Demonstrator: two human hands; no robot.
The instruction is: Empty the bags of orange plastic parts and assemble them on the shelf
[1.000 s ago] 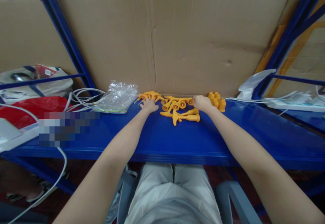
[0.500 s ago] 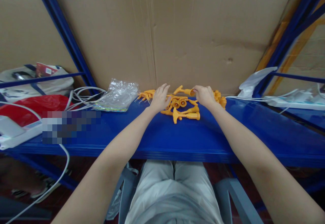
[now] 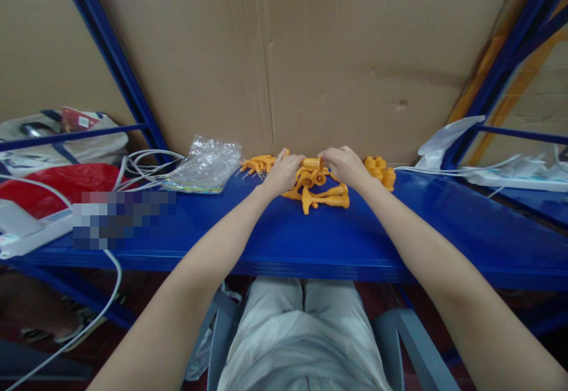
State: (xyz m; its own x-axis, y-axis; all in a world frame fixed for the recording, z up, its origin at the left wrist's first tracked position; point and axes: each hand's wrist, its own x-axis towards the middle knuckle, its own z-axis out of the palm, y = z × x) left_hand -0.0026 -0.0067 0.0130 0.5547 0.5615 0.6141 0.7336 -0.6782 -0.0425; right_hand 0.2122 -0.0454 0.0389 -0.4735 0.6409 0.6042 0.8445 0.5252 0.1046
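Between my two hands, above the heap at the back of the table, is an orange plastic corkscrew (image 3: 313,164). Its handle end is in my left hand (image 3: 283,173), whose fingers are closed round it. My right hand (image 3: 344,163) pinches the wide end of its sleeve from the right. Fingers partly cover the piece. More orange corkscrews (image 3: 326,197) lie just below and between the hands. To the left are orange handles (image 3: 257,164) with bare metal spirals. Several orange sleeves (image 3: 379,172) stand clustered beyond my right wrist.
A clear plastic bag (image 3: 206,163) lies left of the pieces, near white cables (image 3: 148,166) and a red bag (image 3: 84,187). Cardboard (image 3: 332,65) walls the back of the blue table (image 3: 293,237). A white power strip (image 3: 523,179) lies far right.
My right hand has moved left with the corkscrew. My left hand, open half a second ago, has closed on the handle end.
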